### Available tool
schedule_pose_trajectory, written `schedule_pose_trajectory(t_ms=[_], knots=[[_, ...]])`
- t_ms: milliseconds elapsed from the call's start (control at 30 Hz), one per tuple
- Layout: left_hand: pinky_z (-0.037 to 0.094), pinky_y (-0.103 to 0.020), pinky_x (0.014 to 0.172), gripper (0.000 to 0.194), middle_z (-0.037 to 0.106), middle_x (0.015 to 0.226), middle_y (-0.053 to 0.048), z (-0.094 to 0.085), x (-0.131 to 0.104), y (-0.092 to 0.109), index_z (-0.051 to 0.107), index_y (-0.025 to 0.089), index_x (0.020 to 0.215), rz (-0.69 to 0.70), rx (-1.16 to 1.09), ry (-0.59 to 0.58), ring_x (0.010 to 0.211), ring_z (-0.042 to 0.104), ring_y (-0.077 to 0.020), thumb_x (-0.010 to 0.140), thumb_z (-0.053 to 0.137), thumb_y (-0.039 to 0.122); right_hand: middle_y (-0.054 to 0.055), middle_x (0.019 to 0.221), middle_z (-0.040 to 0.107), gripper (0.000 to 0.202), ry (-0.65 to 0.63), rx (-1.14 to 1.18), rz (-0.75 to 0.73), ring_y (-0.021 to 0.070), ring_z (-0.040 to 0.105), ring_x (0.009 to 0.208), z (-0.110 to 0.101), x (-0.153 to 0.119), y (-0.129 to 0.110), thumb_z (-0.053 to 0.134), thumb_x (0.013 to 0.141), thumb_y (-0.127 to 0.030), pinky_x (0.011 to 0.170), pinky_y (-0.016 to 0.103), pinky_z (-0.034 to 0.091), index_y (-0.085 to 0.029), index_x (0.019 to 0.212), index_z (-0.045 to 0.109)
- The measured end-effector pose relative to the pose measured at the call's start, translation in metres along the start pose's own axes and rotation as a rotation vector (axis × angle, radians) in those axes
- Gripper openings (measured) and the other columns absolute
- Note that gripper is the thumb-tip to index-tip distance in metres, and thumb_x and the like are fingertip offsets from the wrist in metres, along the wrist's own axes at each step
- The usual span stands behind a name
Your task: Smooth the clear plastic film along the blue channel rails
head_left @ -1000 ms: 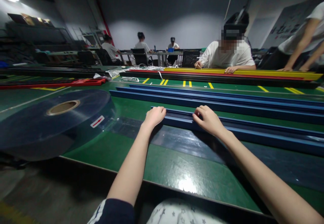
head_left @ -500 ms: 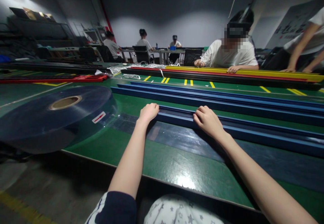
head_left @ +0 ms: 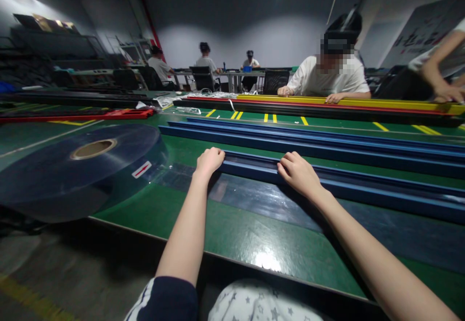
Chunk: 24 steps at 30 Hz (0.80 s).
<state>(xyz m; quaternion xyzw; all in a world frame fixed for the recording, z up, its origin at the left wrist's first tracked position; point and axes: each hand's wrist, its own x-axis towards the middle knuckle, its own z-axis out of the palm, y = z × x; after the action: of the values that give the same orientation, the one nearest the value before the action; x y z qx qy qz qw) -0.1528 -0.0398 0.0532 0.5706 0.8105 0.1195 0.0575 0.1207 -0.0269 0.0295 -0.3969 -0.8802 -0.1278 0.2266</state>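
Note:
A long blue channel profile runs from the middle of the green table to the right edge of view. My left hand is closed at its left end, fingers curled over that end. Farther right, my right hand grips the same profile with bent fingers over its near wall. A clear plastic strip lies flat on the table in front of the profile, leading from a large roll of clear film on the left. The roll has a cardboard core and a red arrow label.
More blue profiles lie parallel behind mine. Beyond them are black, red and yellow profiles, where a person in white rests both hands. Another person's arms reach in at the right. Dark and red profiles lie back left.
My left hand has shifted slightly left at the profile's end. My right hand has stayed in place. The arms at the far right have moved onto the yellow profile.

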Motion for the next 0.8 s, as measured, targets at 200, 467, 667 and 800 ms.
schedule_pose_trajectory(t_ms=[200,467,667,800], knots=[[0.048,-0.034,0.079,0.034,0.068,0.096,-0.007,0.0006,0.0011,0.0003,0.068,0.024,0.086,0.012,-0.014,-0.018,0.094,0.061,-0.0248,0.079,0.036,0.033,0.007,0.08,0.058,0.03,-0.02,-0.007,0.003,0.019,0.048,0.081,-0.0015,0.0,-0.0009,0.033,0.091,-0.028,0.072,0.03,0.038,-0.019,0.074,0.057],[0.046,-0.028,0.08,0.033,0.07,0.096,-0.005,0.0025,0.0031,-0.0029,0.069,0.024,0.087,0.027,-0.033,-0.002,0.094,0.061,-0.0208,0.079,0.038,0.031,0.007,0.077,0.058,0.031,-0.024,-0.006,-0.003,0.0193,0.048,0.081,-0.0019,-0.0003,-0.0013,0.032,0.091,-0.027,0.071,0.03,0.037,-0.02,0.074,0.057],[0.046,-0.025,0.079,0.034,0.07,0.093,-0.003,-0.0017,0.0031,-0.0051,0.07,0.025,0.089,0.046,-0.08,0.008,0.092,0.061,-0.0188,0.08,0.038,0.032,0.006,0.076,0.057,0.032,-0.035,-0.041,-0.002,0.0189,0.047,0.08,-0.0022,-0.0002,-0.0019,0.032,0.092,-0.027,0.072,0.03,0.035,-0.019,0.073,0.056],[0.046,-0.026,0.078,0.033,0.071,0.091,-0.002,-0.0035,0.0013,-0.0033,0.071,0.027,0.088,0.082,-0.105,0.014,0.092,0.062,-0.0204,0.079,0.04,0.036,0.007,0.077,0.057,0.032,-0.029,-0.038,-0.004,0.0188,0.047,0.08,-0.0016,-0.0002,-0.0018,0.032,0.092,-0.027,0.073,0.03,0.035,-0.019,0.074,0.056]])
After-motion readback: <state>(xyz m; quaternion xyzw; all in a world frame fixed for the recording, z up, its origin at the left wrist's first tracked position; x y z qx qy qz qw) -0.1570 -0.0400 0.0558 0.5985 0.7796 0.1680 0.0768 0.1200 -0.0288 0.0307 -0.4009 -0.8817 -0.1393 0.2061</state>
